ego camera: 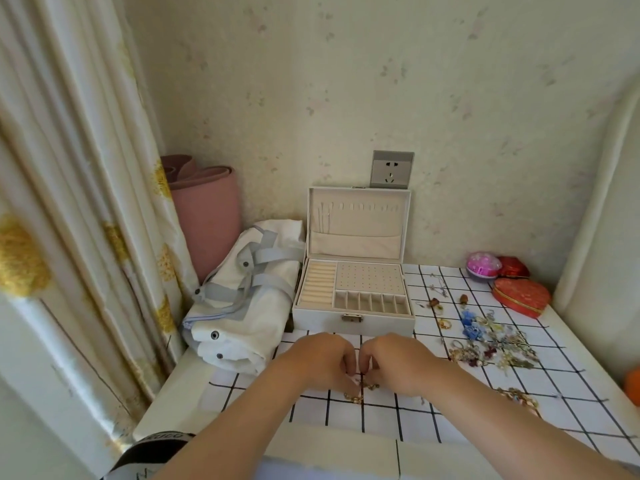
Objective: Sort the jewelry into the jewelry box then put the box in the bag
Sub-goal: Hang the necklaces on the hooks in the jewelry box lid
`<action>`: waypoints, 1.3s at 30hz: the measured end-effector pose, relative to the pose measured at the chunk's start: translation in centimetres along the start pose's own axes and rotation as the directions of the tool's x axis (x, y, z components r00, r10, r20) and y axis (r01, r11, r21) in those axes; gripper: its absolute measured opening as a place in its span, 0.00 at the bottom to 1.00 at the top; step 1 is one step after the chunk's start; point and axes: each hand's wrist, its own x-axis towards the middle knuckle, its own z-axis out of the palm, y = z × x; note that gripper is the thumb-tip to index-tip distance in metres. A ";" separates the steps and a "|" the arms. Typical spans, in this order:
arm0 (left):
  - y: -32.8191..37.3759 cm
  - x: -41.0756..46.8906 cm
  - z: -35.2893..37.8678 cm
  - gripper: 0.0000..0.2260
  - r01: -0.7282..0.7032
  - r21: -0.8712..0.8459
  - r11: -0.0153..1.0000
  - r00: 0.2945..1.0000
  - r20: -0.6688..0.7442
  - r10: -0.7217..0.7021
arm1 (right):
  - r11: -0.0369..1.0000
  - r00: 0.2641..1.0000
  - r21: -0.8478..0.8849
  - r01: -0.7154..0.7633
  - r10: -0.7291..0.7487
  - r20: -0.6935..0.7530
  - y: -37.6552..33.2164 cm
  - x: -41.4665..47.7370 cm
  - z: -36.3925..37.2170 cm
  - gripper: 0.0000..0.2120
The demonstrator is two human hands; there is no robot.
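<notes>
The left hand (323,362) and the right hand (398,360) meet knuckle to knuckle low over the counter (433,417). Both have their fingers curled down, and the fingertips pinch a small tangle of gold-coloured pieces (360,389) lying on the cloth.

Just beyond the two hands stands one white jewelry box (353,318), open, with its lid upright against the wall. Its tray is lined in pale, soft-looking fabric. It has a column of ridged ring rolls on the left, a flat panel dotted with holes on the right, and a row of six small square cells along the front. A small metal latch sits on the front wall.

One white cloth bag (242,306) lies slumped against the box's left side. It has grey-blue straps and four dark round studs.

To the right of the box a loose heap of jewelry (495,341) spreads over the white, black-gridded cloth, glinting and mixed with blue beads. A smaller cluster (517,398) lies nearer, apart from the heap.

Two red heart-shaped cases (521,296) and one shiny pink ball (483,265) sit by the wall. One rolled pink mat (207,216) stands behind the bag.
</notes>
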 end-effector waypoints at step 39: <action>0.1 -0.2 -5.0 0.11 -0.196 -0.838 0.509 0.946 -0.299 -0.128 | 0.095 0.990 0.992 0.082 0.103 -0.092 -0.4 1.2 -5.8 0.07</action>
